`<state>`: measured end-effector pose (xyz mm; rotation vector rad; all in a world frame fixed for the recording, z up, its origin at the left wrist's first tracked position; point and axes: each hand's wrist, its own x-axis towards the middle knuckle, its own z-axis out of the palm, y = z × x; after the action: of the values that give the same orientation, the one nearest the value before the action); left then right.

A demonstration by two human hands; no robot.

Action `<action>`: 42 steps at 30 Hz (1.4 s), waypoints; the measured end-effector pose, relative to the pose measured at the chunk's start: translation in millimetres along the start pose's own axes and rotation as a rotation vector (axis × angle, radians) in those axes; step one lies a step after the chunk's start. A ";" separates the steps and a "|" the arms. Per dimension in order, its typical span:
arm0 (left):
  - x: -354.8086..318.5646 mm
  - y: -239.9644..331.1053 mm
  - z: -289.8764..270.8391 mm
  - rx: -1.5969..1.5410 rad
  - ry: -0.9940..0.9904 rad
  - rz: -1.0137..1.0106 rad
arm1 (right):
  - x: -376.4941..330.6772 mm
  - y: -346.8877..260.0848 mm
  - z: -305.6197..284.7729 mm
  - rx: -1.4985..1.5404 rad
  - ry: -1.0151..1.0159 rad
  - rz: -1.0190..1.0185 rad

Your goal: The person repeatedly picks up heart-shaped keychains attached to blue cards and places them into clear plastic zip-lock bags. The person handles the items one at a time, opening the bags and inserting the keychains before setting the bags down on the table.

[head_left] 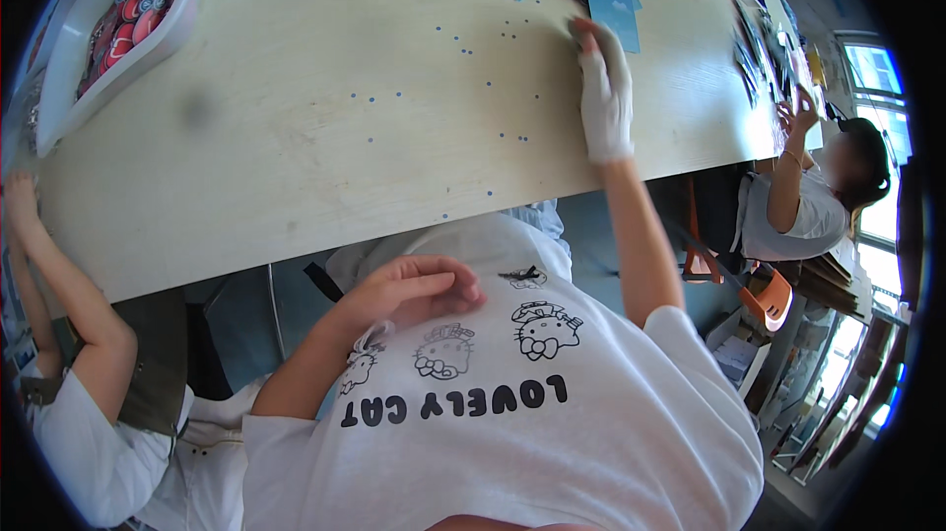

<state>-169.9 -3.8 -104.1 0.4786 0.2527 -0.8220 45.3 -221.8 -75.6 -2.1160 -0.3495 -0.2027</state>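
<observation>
Reaching far right across the pale wooden table (296, 137) with the gloved right hand (603, 88), fingers together and flat, pressing on the nearest light-blue paper card (613, 14). Resting the bare left hand (419, 287), loosely curled and empty, against the white printed shirt (512, 413). Leaving tiny blue dots (463, 48) scattered; seemingly early going.
</observation>
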 end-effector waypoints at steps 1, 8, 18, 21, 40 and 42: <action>5.3 -7.0 -6.5 -0.086 0.025 -0.103 | 19.9 9.5 4.3 0.178 -0.081 -0.019; 77.8 -5.4 -26.1 -0.552 -0.180 0.100 | 71.3 5.8 43.2 0.300 -0.546 -0.178; 70.4 -7.7 -12.5 -0.373 -0.026 0.260 | -101.0 -84.0 47.3 0.314 -0.633 -0.096; 70.1 -4.7 -11.7 -0.494 -0.087 0.238 | -66.1 -67.2 48.7 0.540 -0.377 -0.138; 56.6 -18.8 -42.3 -0.714 -0.420 0.346 | -53.0 -78.4 74.5 0.445 -1.232 -0.476; 42.3 -2.7 -14.2 -0.574 -0.151 0.270 | -35.7 -69.6 56.2 0.411 -0.813 -0.393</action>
<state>-144.5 -25.4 -133.9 -0.0892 0.2644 -0.4859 -10.7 -144.9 -60.4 -1.6154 -1.1769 0.4879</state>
